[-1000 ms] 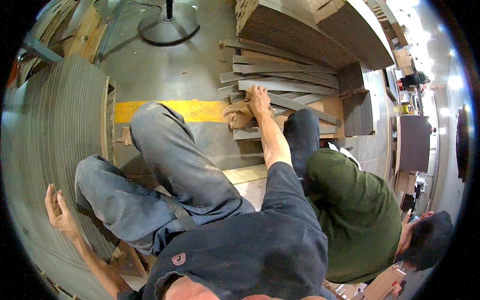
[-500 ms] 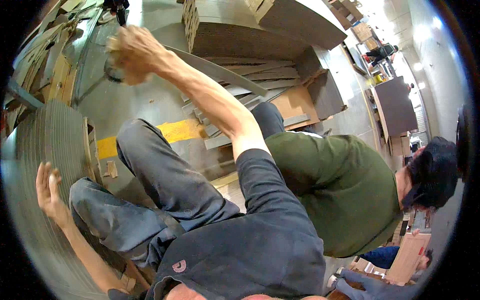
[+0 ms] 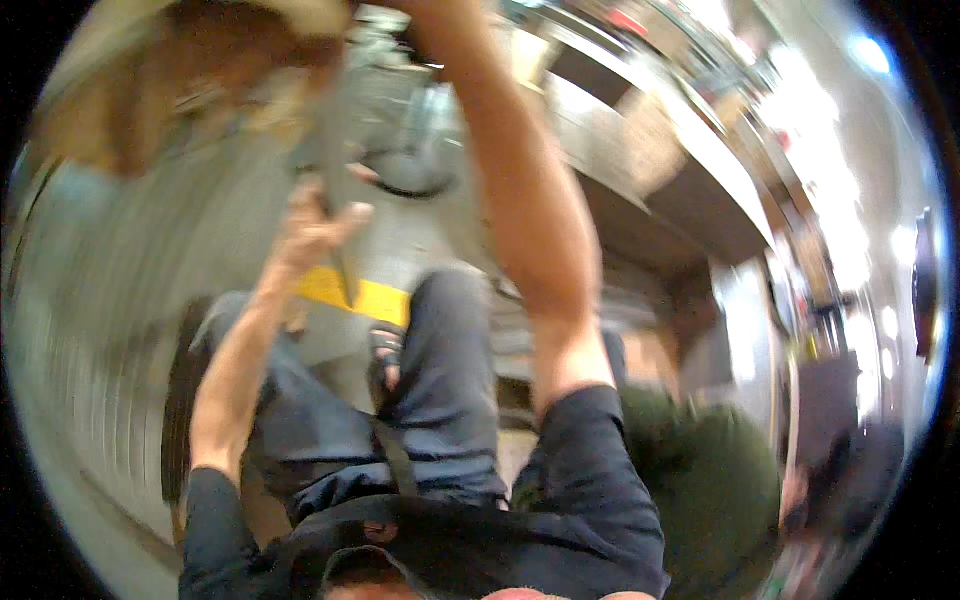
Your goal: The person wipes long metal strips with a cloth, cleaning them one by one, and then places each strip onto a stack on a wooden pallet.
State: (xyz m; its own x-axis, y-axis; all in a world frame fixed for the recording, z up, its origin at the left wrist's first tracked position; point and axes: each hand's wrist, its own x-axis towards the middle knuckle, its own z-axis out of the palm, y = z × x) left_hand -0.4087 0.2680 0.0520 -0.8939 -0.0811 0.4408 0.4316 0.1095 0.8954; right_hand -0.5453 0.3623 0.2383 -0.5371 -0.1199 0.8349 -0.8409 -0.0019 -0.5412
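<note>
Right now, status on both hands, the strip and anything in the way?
Left hand at grey strip, grip unclear. Right hand blurred at top edge, grip unclear. Blurred brown bundle covers upper-left view.

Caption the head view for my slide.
Blurred moment: left hand spread at a grey strip, right forearm stretched forward, a yellow floor line below.

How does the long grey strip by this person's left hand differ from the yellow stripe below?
Colour: the grey strip is dull, while the yellow stripe is bright.
Direction: the grey strip runs mostly up and down the view; the yellow stripe runs across it.
Place: the grey strip is up by the left hand; the yellow stripe lies flat on the floor.
Both are narrow bands.
</note>
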